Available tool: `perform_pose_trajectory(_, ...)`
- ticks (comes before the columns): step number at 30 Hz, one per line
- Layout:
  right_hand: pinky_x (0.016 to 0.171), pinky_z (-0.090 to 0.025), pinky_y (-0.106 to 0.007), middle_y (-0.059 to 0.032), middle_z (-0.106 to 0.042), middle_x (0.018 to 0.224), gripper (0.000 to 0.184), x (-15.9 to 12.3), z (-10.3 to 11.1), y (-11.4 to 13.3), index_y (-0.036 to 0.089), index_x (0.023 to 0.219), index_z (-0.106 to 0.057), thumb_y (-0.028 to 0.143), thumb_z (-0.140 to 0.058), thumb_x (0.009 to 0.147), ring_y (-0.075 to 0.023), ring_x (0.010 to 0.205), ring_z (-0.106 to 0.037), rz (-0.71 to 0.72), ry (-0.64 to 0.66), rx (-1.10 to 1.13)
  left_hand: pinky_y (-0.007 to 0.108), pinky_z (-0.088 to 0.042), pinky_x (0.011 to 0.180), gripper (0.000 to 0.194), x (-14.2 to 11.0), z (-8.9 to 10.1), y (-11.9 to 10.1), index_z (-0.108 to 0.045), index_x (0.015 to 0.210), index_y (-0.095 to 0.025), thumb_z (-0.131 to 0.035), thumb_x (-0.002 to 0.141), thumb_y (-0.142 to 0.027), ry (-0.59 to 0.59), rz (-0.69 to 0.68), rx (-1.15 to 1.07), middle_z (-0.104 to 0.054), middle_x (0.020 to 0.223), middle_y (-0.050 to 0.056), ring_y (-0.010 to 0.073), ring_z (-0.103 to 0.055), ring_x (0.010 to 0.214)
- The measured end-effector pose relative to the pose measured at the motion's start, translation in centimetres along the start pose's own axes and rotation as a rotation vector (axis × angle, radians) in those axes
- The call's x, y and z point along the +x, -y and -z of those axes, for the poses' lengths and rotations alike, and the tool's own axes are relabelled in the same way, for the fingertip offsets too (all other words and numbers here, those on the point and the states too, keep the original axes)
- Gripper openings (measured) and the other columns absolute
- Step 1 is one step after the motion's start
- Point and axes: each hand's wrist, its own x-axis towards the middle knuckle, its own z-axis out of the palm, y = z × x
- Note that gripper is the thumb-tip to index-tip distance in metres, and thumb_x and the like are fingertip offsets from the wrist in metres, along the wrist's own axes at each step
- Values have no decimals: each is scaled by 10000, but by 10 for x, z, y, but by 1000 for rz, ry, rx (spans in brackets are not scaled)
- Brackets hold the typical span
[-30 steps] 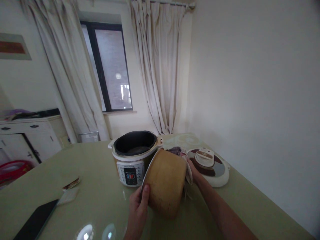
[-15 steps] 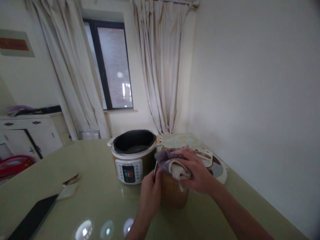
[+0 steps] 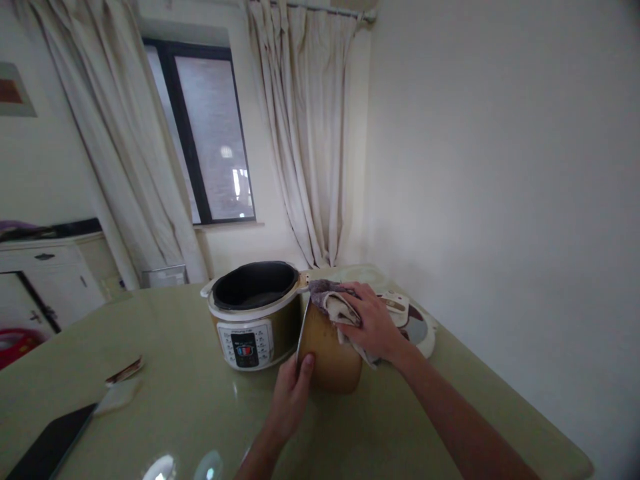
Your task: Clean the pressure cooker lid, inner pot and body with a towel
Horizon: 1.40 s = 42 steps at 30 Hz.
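A golden-brown inner pot (image 3: 334, 360) is tipped on its side over the table, its thin rim towards the left. My left hand (image 3: 291, 393) grips that rim low down, thumb on the outer wall. A folded purple-and-cream cloth (image 3: 336, 305) is bunched under my right hand (image 3: 373, 322), whose fingers press it against the upper outside of the pot. Just behind and to the left stands the white and gold electric cooker (image 3: 257, 333), uncovered, with a dark interior and a control panel in front. The pot's inside is turned out of sight.
Beyond my right hand lies the cooker's detached lid (image 3: 417, 327). A dark flat tablet or phone (image 3: 55, 437) and a small packet (image 3: 125, 372) lie on the left of the green glossy table (image 3: 175, 347). A wall (image 3: 500, 200) runs along the right side.
My left hand has slid lower along the rim. The right hand and cloth sit slightly higher on the pot, baring more of its wall. The view has turned slightly right.
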Motion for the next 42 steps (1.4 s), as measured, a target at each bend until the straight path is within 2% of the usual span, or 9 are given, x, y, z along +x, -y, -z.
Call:
perform_pose_trajectory(3,1087,-444,-583,-132,-633,1425,566,-15,-7,13,237,1344,-684,455,-791,833,-380,1266,-554,115,-14,-69,372,-540,970,567,5,-4,-30,-744,1220,-149,-565,991,-636,7,-28,-68,-770,1191,134,298,-686,1100)
perform_pose_trajectory(8,1048,-428,-593,-122,-599,1479,649,-58,-25,31,280,1408,-633,587,-746,848,-414,1310,-504,248,-62,-203,379,-531,1052,519,17,-4,-65,-721,1237,-197,-759,832,-519,23,-70,-157,-747,1310,118,298,-681,1184)
perform_pose_trajectory(13,1063,-453,-551,-138,-569,1463,590,-64,-20,17,251,1386,-639,471,-741,848,-386,1291,-531,150,-160,-102,422,-508,1116,626,8,-8,-33,-726,1281,-195,-707,863,-661,125,89,-156,-729,1377,129,320,-659,1265)
perform_pose_trajectory(18,1115,-434,-536,-108,-559,1486,690,-38,3,17,306,1520,-565,287,-722,849,-349,1298,-541,6,-49,-34,469,-531,1063,699,-9,-20,5,-799,1179,-139,-648,883,-753,120,68,39,-796,1170,162,370,-686,1164)
perform_pose_trajectory(21,1095,-438,-565,-104,-561,1463,832,-21,13,27,391,1615,-465,305,-777,848,-364,1273,-549,-81,67,-88,445,-548,1038,695,-8,-25,-7,-775,1246,-142,-565,953,-736,102,-17,-33,-790,1199,172,358,-697,1163)
perform_pose_trajectory(25,1064,-439,-585,-116,-548,1416,771,-12,17,34,412,1525,-584,437,-857,804,-389,1240,-539,-69,127,-180,426,-483,1156,758,-4,-21,-31,-745,1311,-164,-476,971,-785,34,-32,-117,-748,1326,171,339,-650,1298)
perform_pose_trajectory(31,1016,-447,-591,-119,-534,1357,789,-44,-2,52,368,1459,-633,599,-840,734,-390,1187,-508,112,102,-210,457,-476,1182,820,6,-4,-34,-806,1148,-192,-661,756,-897,-86,157,-188,-774,1261,157,368,-669,1273)
perform_pose_trajectory(36,953,-461,-569,-137,-555,1290,707,-72,-23,62,309,1431,-633,607,-756,802,-375,1128,-509,178,-24,-287,434,-421,1237,853,15,3,-44,-799,1217,-198,-714,718,-885,-27,194,-260,-758,1326,133,364,-629,1356)
perform_pose_trajectory(42,943,-487,-553,-142,-538,1322,712,-73,-16,50,302,1441,-629,572,-778,800,-381,1140,-536,133,-79,-231,471,-449,1209,796,-5,2,-5,-796,1240,-216,-703,771,-852,34,228,-205,-697,1444,143,372,-589,1399)
